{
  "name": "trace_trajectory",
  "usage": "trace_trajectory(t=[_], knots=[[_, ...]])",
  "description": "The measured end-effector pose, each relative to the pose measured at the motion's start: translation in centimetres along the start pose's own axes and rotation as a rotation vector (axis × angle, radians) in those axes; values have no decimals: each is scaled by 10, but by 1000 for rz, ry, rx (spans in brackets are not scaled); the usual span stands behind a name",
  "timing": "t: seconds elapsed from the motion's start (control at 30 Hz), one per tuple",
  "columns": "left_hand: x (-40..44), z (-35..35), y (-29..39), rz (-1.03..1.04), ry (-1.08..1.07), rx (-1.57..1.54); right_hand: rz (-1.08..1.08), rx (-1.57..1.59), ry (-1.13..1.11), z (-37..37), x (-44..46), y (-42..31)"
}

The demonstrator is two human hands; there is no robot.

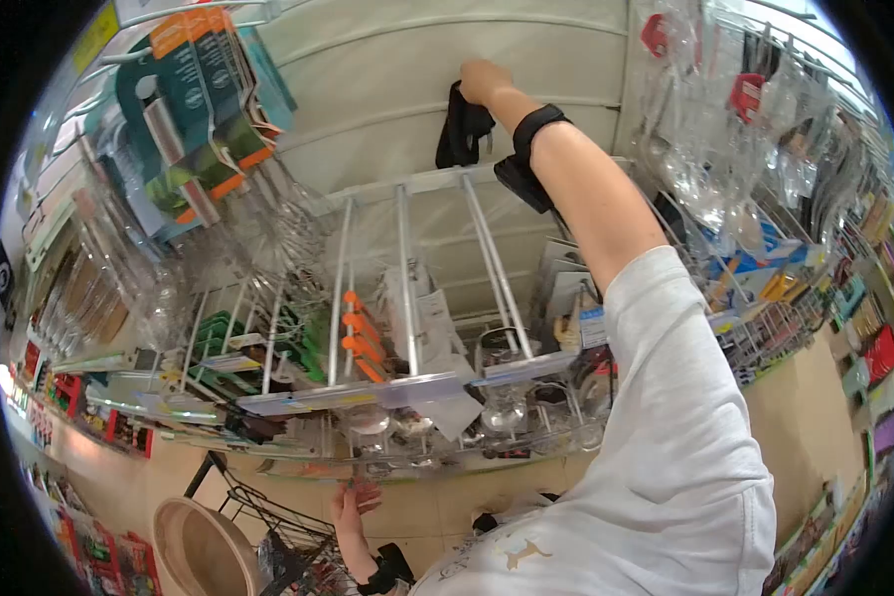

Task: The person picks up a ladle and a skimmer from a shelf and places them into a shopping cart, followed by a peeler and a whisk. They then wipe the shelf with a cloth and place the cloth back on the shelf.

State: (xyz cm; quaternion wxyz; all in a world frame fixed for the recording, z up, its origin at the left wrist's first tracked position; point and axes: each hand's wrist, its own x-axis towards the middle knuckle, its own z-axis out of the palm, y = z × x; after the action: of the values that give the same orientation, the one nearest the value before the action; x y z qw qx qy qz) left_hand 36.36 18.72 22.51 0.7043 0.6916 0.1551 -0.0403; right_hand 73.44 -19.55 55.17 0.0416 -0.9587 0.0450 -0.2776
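Observation:
My right hand (pixel 485 79) is raised against the white back panel of the shelf, its fingers closed around a dark, folded cloth (pixel 463 131). The cloth hangs down just above the long metal hooks; its exact kind does not show. A black band (pixel 528 159) is strapped round my right forearm. Lower down, my left hand (pixel 353 505) is beside the black wire cart (pixel 288 521), under the shelf front. Its fingers are apart and nothing shows in them. A black band (pixel 392 564) is on that wrist too.
Carded utensils (pixel 191 114) hang at upper left, and wrapped ladles and spoons (pixel 730 139) at upper right. Below the panel are hooks with orange-handled items (pixel 361 338) and a label rail (pixel 397 395). A beige round bin (pixel 201 551) stands beside the cart.

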Motion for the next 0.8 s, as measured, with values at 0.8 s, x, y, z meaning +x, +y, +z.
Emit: trace_trajectory(t=[0.8], knots=[[30,-37,-35,-48,-185,-7,-315,-326,-281,-122,-49,57]])
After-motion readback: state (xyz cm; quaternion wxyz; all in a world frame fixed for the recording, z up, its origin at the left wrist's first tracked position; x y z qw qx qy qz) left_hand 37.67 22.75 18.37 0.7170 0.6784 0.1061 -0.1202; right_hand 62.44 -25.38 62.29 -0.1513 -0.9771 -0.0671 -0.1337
